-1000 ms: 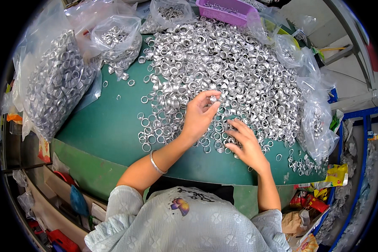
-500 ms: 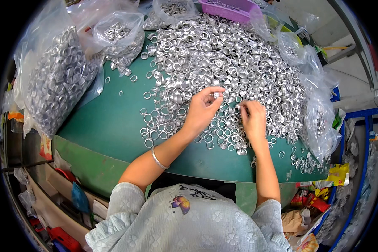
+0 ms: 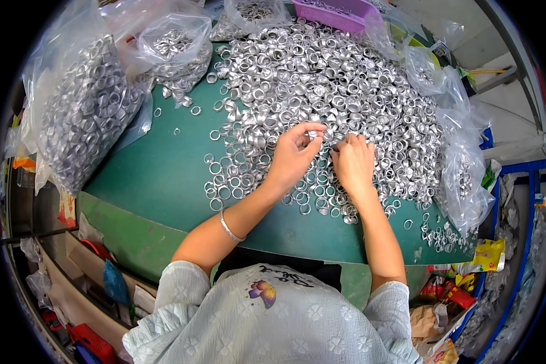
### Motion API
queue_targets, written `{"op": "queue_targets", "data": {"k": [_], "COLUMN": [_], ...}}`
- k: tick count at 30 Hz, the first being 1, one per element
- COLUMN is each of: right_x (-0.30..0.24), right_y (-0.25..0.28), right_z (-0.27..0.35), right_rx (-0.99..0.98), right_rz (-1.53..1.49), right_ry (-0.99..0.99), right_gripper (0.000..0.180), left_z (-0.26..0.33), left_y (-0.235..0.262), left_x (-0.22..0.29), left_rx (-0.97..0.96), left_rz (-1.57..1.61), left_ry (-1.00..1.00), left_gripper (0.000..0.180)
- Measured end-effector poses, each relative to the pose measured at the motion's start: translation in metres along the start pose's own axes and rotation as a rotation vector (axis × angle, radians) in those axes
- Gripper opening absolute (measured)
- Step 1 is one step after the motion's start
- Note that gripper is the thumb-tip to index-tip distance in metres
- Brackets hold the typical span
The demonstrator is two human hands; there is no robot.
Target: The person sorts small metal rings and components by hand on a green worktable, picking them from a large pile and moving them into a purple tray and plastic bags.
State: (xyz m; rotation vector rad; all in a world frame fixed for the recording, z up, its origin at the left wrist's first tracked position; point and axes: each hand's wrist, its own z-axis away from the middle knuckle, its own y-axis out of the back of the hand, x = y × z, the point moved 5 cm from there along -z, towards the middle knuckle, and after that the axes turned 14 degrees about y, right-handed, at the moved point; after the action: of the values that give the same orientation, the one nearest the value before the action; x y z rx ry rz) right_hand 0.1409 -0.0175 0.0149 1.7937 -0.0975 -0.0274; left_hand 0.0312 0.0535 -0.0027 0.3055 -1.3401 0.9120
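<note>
A broad heap of silver-coloured metal rings (image 3: 321,79) covers much of the green table (image 3: 158,176). Over the near part of the heap, my left hand (image 3: 292,156) is closed, pinching a silver ring (image 3: 313,134) between thumb and fingers. To its right, my right hand (image 3: 353,162) reaches down into the rings with its fingers bent and drawn together. Its fingertips are hidden, so what they grip, if anything, does not show. Loose rings lie flatter along the heap's near edge, below and between both hands.
A large clear bag of rings (image 3: 82,115) stands at the left, with a smaller open bag (image 3: 179,60) behind it. A purple basket (image 3: 337,15) sits at the far edge. Crumpled clear plastic bags (image 3: 461,164) line the right side, beside a small cluster of rings (image 3: 446,235).
My right hand has moved a little left and away from me, deeper into the rings and nearer my left hand. My left hand keeps its pinch on the ring in nearly the same place.
</note>
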Motion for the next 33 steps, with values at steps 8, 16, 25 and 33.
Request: {"op": "queue_targets", "data": {"k": [8,16,25,33], "right_x": [0.009,-0.008,0.014,0.013], "right_y": [0.038,0.055,0.041,0.006], "right_z": [0.018,0.036,0.041,0.045], "right_rx": [0.433,0.684,0.734,0.45], "right_rz": [-0.249,-0.224,-0.641,-1.452], "right_ry": [0.034,0.26,0.07,-0.278], "right_gripper": [0.009,0.023,0.015,0.012], "left_z": [0.0,0.007,0.013,0.012], "left_y": [-0.008,-0.026,-0.028,-0.031], "left_x": [-0.007,-0.015,0.0,-0.001], "left_rx": [-0.114,-0.4,-0.388,-0.291], "left_rz": [-0.009,0.011,-0.052,-0.175], "left_ry": [-0.018,0.244,0.038,-0.066], "left_gripper": [0.024,0.029,0.03,0.043]}}
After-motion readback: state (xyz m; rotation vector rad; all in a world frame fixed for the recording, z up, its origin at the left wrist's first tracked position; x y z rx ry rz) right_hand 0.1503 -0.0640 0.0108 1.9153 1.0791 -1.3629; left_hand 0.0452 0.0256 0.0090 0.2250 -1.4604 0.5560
